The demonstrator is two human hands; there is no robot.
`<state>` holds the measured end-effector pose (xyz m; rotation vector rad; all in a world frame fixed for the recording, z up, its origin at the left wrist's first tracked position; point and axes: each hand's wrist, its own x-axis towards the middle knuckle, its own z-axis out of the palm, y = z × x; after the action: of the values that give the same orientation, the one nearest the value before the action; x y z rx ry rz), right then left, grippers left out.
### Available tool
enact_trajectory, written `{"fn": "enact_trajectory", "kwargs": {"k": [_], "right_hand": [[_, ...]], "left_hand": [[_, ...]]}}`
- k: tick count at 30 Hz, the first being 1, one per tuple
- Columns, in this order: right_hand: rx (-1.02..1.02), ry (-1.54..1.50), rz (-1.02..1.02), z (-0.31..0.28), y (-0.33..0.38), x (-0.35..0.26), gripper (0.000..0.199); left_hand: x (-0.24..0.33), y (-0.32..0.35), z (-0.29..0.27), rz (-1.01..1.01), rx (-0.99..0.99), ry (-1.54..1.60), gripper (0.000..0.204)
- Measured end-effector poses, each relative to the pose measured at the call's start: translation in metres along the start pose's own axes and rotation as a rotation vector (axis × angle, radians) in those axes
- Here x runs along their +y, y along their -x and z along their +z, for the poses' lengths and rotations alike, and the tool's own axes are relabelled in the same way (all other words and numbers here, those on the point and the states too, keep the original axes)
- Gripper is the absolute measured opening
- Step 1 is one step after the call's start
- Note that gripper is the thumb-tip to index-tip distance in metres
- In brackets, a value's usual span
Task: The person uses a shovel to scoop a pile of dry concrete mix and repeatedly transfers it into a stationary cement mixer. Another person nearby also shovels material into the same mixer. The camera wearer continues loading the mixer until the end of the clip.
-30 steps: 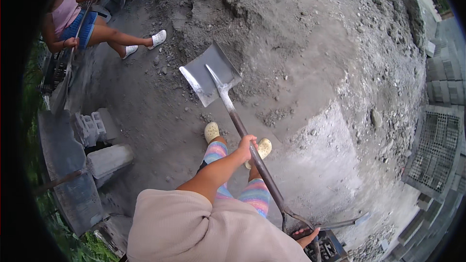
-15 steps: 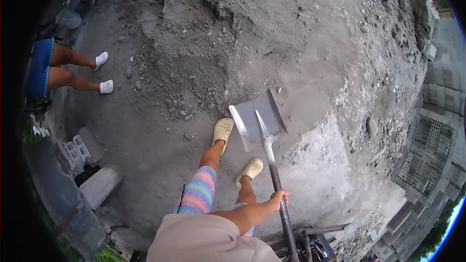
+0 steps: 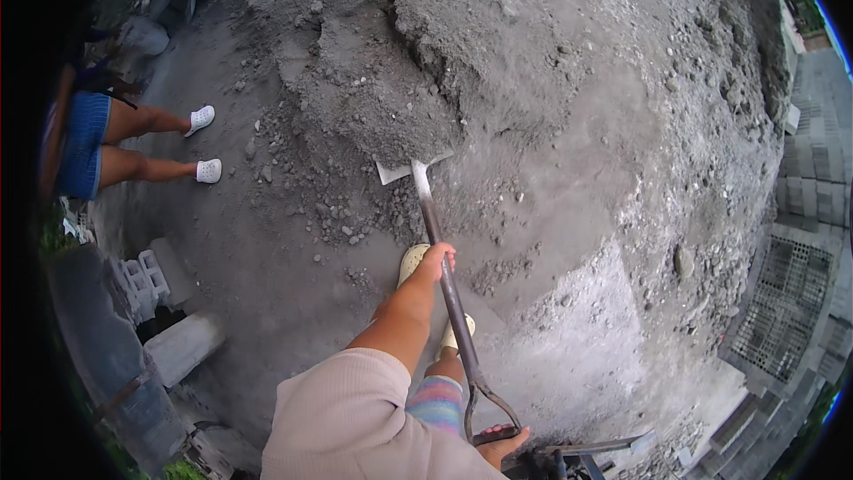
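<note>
Shovel (image 3: 452, 304), prob. stiff, blade-heavy: L hand (image 3: 438, 259) closed round mid-shaft (image 3: 458, 327), R hand (image 3: 506, 446) round D-grip (image 3: 491, 436), approx. best holds.

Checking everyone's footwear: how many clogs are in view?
4: two white perforated clogs on the co-worker at left; two cream perforated clogs on the wearer, partly hidden by the left hand and brown-shafted metal shovel.
</note>
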<state>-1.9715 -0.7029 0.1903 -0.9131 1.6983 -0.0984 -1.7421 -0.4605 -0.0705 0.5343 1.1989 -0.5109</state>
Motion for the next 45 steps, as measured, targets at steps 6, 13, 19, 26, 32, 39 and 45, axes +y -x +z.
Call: {"fn": "enact_trajectory", "kwargs": {"k": [6, 13, 19, 26, 32, 39, 45], "right_hand": [[0.11, 0.055, 0.03, -0.087, -0.014, -0.002, 0.046], [0.067, 0.145, 0.041, -0.195, -0.027, -0.051, 0.046], [-0.005, 0.252, -0.043, -0.24, -0.018, -0.101, 0.046], [-0.138, 0.333, -0.159, -0.223, 0.003, -0.098, 0.045], [-0.26, 0.41, -0.23, -0.199, 0.048, -0.029, 0.045], [-0.619, 0.522, -0.174, -0.111, 0.094, 0.117, 0.045], [-1.399, 0.616, 0.054, 0.033, 0.343, 0.29, 0.044]], "left_hand": [[-0.072, 0.053, -0.013, 0.043, 0.056, -0.069, 0.015], [-0.181, 0.151, 0.006, 0.022, 0.056, -0.063, 0.012], [-0.297, 0.217, 0.012, -0.154, -0.04, 0.068, 0.011], [-0.341, 0.281, -0.026, -0.349, -0.049, 0.245, 0.012], [-0.285, 0.282, -0.143, -0.311, -0.136, 0.464, 0.013], [-0.074, 0.325, -0.367, 0.277, 0.08, 0.639, 0.013], [0.169, 0.622, -0.604, 1.138, 0.182, 0.739, 0.016]]}}
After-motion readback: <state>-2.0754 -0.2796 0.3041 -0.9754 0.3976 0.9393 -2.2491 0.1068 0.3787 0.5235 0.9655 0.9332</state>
